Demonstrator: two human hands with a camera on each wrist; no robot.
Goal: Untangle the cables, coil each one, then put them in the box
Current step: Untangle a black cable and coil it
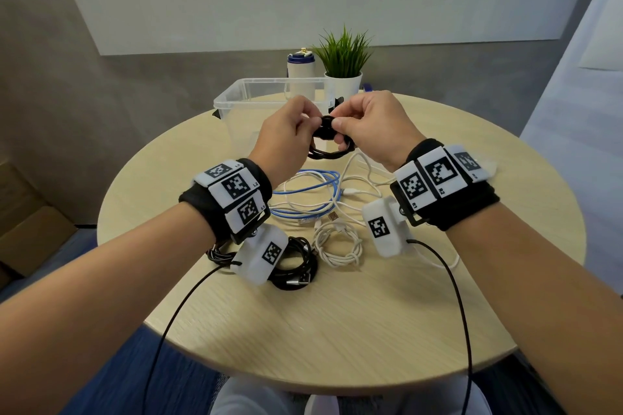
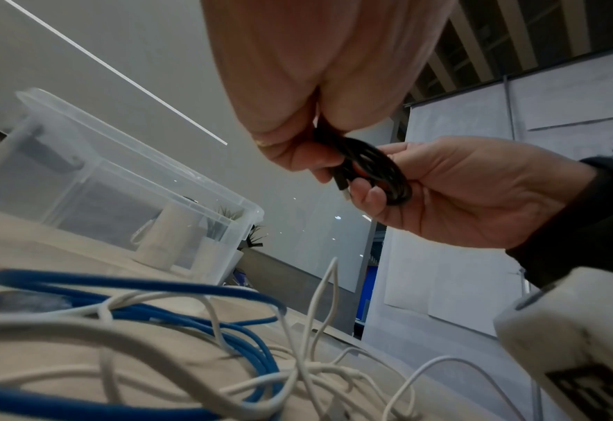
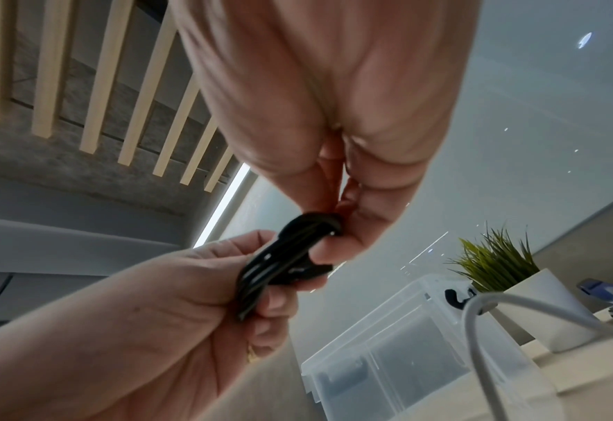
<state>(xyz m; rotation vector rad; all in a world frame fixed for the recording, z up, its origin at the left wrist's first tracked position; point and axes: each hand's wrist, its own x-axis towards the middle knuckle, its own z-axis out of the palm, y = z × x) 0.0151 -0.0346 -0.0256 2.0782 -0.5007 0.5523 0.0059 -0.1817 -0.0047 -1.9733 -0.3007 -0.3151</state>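
So both hands are up above the middle of the surface [image 1: 337,313], sharing one small black cable coil [image 1: 328,141]; the left hand [image 1: 286,131] has its grip clamped round one side of the loops, and the right hand [image 1: 371,125] has its grip pinched on the other side, thumb and fingertips right at the top of the bundle; my guess is the right one is tucking or wrapping the loose plug end so the coil doesn't spring open, while the left just keeps the loops stacked flat. Holding it up off the surface makes sense, since the leftover tangle sits right under the hands; the blue cable [image 1: 310,189] and a loose white cable [image 1: 357,185] are crossed over each other around the centre. Nearer the front edge there's a black coiled cable [image 1: 296,263] and a white coiled cable [image 1: 338,244] parked side by side, looks like they're done and waiting. The clear box [image 1: 236,101] stands at the far edge, close behind the hands; I can't see any cable in it yet. A potted plant [image 1: 342,57] and a white bottle [image 1: 301,74] sit behind the box.
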